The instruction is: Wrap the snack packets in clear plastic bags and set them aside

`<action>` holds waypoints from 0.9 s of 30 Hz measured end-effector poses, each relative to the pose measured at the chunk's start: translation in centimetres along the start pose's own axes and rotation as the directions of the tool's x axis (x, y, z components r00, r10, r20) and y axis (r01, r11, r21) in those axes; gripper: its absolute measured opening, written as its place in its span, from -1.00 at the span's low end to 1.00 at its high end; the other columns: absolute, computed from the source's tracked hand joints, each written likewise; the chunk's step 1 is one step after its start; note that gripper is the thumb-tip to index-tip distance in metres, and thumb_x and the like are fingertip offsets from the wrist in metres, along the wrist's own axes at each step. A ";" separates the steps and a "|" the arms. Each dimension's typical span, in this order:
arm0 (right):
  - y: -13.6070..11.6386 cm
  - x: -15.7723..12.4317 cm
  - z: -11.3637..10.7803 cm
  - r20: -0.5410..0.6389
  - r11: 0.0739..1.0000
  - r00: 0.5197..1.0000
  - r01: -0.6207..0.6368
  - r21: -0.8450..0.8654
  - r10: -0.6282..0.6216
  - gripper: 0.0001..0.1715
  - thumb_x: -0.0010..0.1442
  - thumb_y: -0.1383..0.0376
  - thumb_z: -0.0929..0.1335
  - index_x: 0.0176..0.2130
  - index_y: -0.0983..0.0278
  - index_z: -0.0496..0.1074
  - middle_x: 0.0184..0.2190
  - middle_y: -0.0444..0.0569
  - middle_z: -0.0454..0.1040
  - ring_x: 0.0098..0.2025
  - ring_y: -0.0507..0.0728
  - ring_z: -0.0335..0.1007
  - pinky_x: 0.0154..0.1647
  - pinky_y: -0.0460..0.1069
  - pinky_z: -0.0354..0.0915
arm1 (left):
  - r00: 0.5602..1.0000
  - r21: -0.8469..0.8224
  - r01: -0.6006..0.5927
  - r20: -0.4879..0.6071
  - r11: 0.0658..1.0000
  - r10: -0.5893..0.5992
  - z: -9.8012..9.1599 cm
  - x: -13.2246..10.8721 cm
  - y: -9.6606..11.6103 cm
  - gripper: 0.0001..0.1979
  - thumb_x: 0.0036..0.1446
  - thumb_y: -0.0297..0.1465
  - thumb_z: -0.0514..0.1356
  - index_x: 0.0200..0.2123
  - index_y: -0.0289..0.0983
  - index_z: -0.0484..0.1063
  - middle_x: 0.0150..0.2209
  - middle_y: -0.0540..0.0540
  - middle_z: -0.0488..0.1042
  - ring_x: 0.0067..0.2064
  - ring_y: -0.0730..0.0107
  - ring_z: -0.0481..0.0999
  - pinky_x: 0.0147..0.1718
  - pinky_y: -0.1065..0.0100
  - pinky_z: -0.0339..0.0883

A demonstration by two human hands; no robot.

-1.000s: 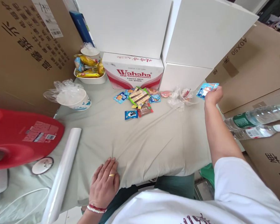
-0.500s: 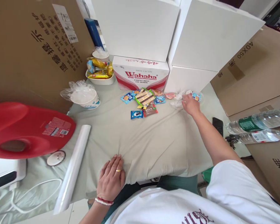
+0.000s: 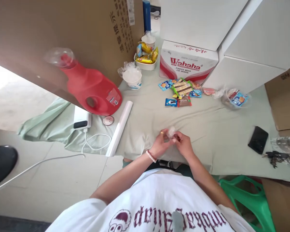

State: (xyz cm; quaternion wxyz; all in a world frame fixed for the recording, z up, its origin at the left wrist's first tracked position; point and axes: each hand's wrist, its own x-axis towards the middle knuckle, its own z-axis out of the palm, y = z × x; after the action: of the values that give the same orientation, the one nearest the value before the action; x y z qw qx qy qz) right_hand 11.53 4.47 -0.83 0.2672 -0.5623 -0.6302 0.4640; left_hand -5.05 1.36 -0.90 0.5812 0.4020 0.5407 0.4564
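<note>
Clear, crinkled plastic, a small crumpled wrap, sits up between the person's two hands, low over the near side of the cloth-covered table. From where I stand, neither hand is nearer: both touch it. The left hand curves round it from the left, thumb and fingers only slightly parted with the wrap caught between them; the right hand has its fingers drawn close together in a pinch at the lower right of it, beside something small and dark that I can't make out. The wrap looks rounded, and I cannot tell any long axis; it lies just beyond the left thumb and left of the right fingertips. The table's near edge runs close beneath both wrists, just in front of the person's shirt, so there is little room on that side. Ahead, bare cloth stretches up to the snack pile. The white roll lies slantwise well off to the left, while to the right open cloth reaches the black phone and, farther back, the clear tub with a blue packet inside.
</note>
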 end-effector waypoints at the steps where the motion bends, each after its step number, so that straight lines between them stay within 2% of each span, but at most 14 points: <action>1: -0.4 -0.6 0.6 0.003 0.998 1.000 -0.028 0.055 0.028 -0.68 0.19 0.06 0.36 -0.13 0.15 0.52 -0.30 -0.07 0.60 -0.36 0.15 0.47 -0.26 0.05 0.43 | 0.999 -0.094 0.046 0.024 0.994 -0.044 0.5 0.9 -0.1 -0.47 -0.05 -0.18 0.50 -0.07 -0.26 0.44 -0.11 -0.14 0.57 -0.12 0.28 0.60 -0.02 0.19 0.51; 3: -0.8 -1.0 0.5 -0.025 0.975 0.993 -0.107 0.196 0.114 -0.63 0.15 0.02 0.39 -0.12 0.17 0.51 -0.33 -0.06 0.58 -0.43 0.13 0.41 -0.39 0.02 0.39 | 0.986 -0.294 0.167 0.045 0.941 -0.161 0.8 2.0 -0.3 -0.52 -0.13 -0.23 0.54 -0.20 -0.27 0.46 -0.25 -0.06 0.57 -0.20 0.33 0.58 -0.05 0.20 0.51; 5: -0.8 -1.1 -0.6 -0.056 0.931 0.980 -0.162 0.328 0.190 -0.61 0.09 0.00 0.45 -0.18 0.19 0.51 -0.41 -0.10 0.51 -0.50 0.08 0.30 -0.49 -0.02 0.28 | 0.967 -0.408 0.250 0.062 0.878 -0.246 0.5 2.4 -0.5 -0.55 -0.15 -0.25 0.54 -0.25 -0.27 0.47 -0.30 -0.02 0.56 -0.24 0.37 0.57 -0.09 0.24 0.51; 10: 0.0 -1.8 -3.2 -0.096 0.864 0.962 -0.185 0.469 0.257 -0.56 -0.03 0.01 0.56 -0.24 0.23 0.56 -0.53 -0.19 0.38 -0.55 -0.01 0.05 -0.54 -0.06 0.03 | 0.958 -0.458 0.283 0.087 0.843 -0.274 -0.8 1.9 -0.9 -0.59 -0.13 -0.22 0.54 -0.28 -0.27 0.50 -0.32 0.01 0.56 -0.31 0.47 0.54 -0.21 0.37 0.48; 13: 0.4 -2.3 -3.7 -0.110 0.886 0.962 -0.183 0.427 0.251 -0.55 0.04 -0.05 0.52 -0.22 0.22 0.56 -0.46 -0.13 0.45 -0.51 0.02 0.12 -0.50 -0.04 0.08 | 0.958 -0.476 0.282 0.090 0.833 -0.272 -1.1 1.5 -1.1 -0.60 -0.17 -0.29 0.56 -0.28 -0.26 0.54 -0.34 0.00 0.57 -0.34 0.46 0.54 -0.23 0.36 0.46; 14: 0.5 -2.4 -3.9 -0.135 0.921 0.967 -0.155 0.358 0.216 -0.55 0.09 -0.07 0.49 -0.21 0.21 0.57 -0.38 -0.08 0.50 -0.45 0.06 0.22 -0.45 -0.02 0.16 | 0.962 -0.473 0.270 0.089 0.839 -0.259 -1.2 1.4 -1.1 -0.60 -0.19 -0.31 0.57 -0.28 -0.26 0.55 -0.34 -0.01 0.58 -0.33 0.43 0.55 -0.22 0.34 0.46; 16: 0.3 -2.3 -4.1 -0.179 0.988 0.981 -0.047 0.145 0.073 -0.55 0.17 -0.09 0.44 -0.15 0.18 0.59 -0.16 0.03 0.56 -0.19 0.18 0.39 -0.22 0.06 0.33 | 0.976 -0.452 0.220 0.095 0.865 -0.198 -1.2 1.1 -1.0 -0.59 -0.19 -0.30 0.57 -0.26 -0.25 0.58 -0.31 -0.03 0.61 -0.27 0.34 0.59 -0.14 0.27 0.46; 18: 0.0 -2.0 -4.1 -0.110 0.997 0.991 0.067 -0.037 -0.071 -0.54 0.17 -0.08 0.45 -0.06 0.13 0.60 0.02 0.04 0.54 0.07 0.27 0.37 0.04 0.14 0.34 | 0.984 -0.411 0.165 0.130 0.897 -0.122 -1.2 0.9 -0.8 -0.58 -0.17 -0.27 0.56 -0.21 -0.25 0.61 -0.24 -0.07 0.64 -0.17 0.23 0.61 -0.04 0.20 0.44; 19: -0.1 -1.7 -4.0 -0.041 0.994 0.995 0.089 -0.063 -0.091 -0.52 0.15 -0.07 0.47 -0.02 0.11 0.59 0.03 0.03 0.54 0.11 0.29 0.37 0.08 0.15 0.33 | 0.983 -0.388 0.152 0.156 0.909 -0.098 -1.1 0.9 -0.7 -0.56 -0.17 -0.25 0.56 -0.19 -0.25 0.62 -0.22 -0.09 0.65 -0.13 0.19 0.61 0.00 0.18 0.42; 21: -0.1 -1.2 -3.6 0.086 1.000 0.996 0.024 0.007 -0.025 -0.47 0.12 -0.08 0.49 -0.01 0.13 0.57 -0.12 0.00 0.57 -0.05 0.24 0.44 -0.04 0.11 0.37 | 0.979 -0.354 0.161 0.178 0.921 -0.103 -1.0 0.9 -0.7 -0.57 -0.21 -0.27 0.55 -0.22 -0.27 0.62 -0.24 -0.10 0.64 -0.15 0.19 0.60 -0.04 0.19 0.42; 24: 0.4 -0.7 -3.0 0.096 0.975 0.989 -0.129 0.184 0.113 -0.47 0.15 -0.13 0.45 -0.09 0.20 0.55 -0.35 -0.09 0.50 -0.36 0.11 0.38 -0.30 0.02 0.32 | 0.978 -0.339 0.200 0.123 0.919 -0.167 -1.0 1.2 -1.0 -0.67 -0.21 -0.31 0.51 -0.35 -0.30 0.57 -0.38 -0.05 0.59 -0.36 0.40 0.51 -0.28 0.33 0.36; 25: 0.6 -0.7 -2.9 0.082 0.966 0.988 -0.146 0.215 0.131 -0.46 0.17 -0.15 0.43 -0.10 0.20 0.54 -0.35 -0.09 0.49 -0.38 0.10 0.37 -0.32 0.01 0.31 | 0.979 -0.341 0.203 0.096 0.918 -0.181 -1.1 1.3 -1.1 -0.70 -0.19 -0.31 0.48 -0.36 -0.30 0.55 -0.39 -0.04 0.57 -0.41 0.46 0.46 -0.34 0.36 0.32; 27: 0.8 -0.9 -3.0 0.065 0.967 0.990 -0.135 0.216 0.123 -0.45 0.20 -0.16 0.41 -0.09 0.20 0.54 -0.27 -0.04 0.51 -0.29 0.13 0.42 -0.26 0.03 0.36 | 0.980 -0.342 0.199 0.062 0.919 -0.189 -1.3 1.4 -1.2 -0.75 -0.12 -0.31 0.42 -0.35 -0.29 0.54 -0.37 -0.05 0.57 -0.44 0.52 0.41 -0.41 0.40 0.26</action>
State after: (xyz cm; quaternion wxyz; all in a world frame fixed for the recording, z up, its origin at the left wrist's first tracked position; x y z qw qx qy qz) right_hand 14.66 4.41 -0.09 0.2806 -0.5570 -0.5438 0.5615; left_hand -6.24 2.38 -2.51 0.6926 0.2443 0.4809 0.4789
